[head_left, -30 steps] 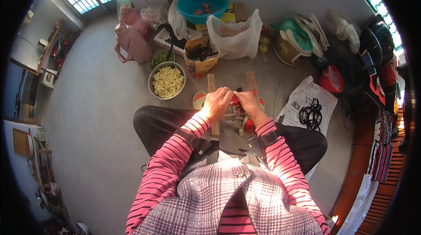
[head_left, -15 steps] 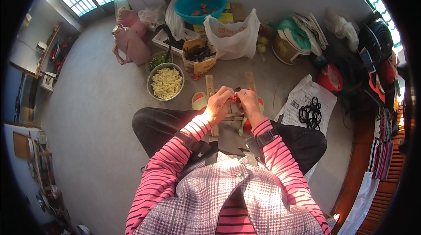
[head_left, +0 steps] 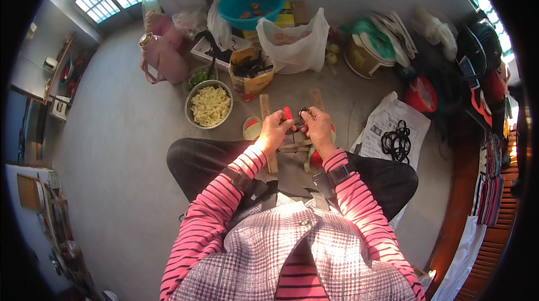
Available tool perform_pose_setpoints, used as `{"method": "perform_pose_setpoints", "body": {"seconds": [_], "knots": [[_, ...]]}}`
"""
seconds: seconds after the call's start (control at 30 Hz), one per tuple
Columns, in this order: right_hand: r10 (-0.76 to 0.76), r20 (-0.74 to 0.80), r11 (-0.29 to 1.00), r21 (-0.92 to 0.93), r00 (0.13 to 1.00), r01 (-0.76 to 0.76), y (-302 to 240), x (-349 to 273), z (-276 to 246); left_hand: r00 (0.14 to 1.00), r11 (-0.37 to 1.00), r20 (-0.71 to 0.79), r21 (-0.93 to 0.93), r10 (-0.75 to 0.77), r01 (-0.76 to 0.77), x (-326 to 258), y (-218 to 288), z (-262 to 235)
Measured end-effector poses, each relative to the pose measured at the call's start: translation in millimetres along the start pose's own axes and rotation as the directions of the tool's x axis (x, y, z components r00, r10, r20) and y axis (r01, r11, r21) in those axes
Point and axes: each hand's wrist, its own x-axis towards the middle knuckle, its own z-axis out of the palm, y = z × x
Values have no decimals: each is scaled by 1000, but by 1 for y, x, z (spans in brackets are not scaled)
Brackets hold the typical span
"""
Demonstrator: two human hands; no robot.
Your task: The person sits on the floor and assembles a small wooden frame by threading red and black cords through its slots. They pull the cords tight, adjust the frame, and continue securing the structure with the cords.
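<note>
Head view: left hand (head_left: 274, 132) pinches one red object (head_left: 288, 113), right hand (head_left: 319, 128) one loop (head_left: 301, 113) (black).

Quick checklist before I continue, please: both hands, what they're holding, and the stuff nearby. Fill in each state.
1. Left hand has a grip on the red piece: ok.
2. Right hand has a grip on the dark loop: ok.
3. Dark loop fastened to red piece: cannot tell, too small.
4. Black cords lying on the paper: ok.
5. Bowl apart from both hands: ok.
</note>
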Motion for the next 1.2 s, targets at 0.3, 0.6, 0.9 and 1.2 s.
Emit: {"method": "perform_pose_setpoints", "body": {"seconds": [0.3,0.6,0.9,1.2], "knots": [[-400,173,852,-291,900,435,-13,-5,1,918,905,175,-180,-356,385,4,1,-15],[-366,371,771,-394,854,501,-46,0,9,940,940,294,-239,-170,245,7,3,-22],[-377,321,810,-340,869,477,-46,2,9,973,952,162,-231,-167,202,4,7,-15],[-163,338,820,-476,927,318,-43,-3,7,991,993,66,-23,-114,116,3,6,-16]]}}
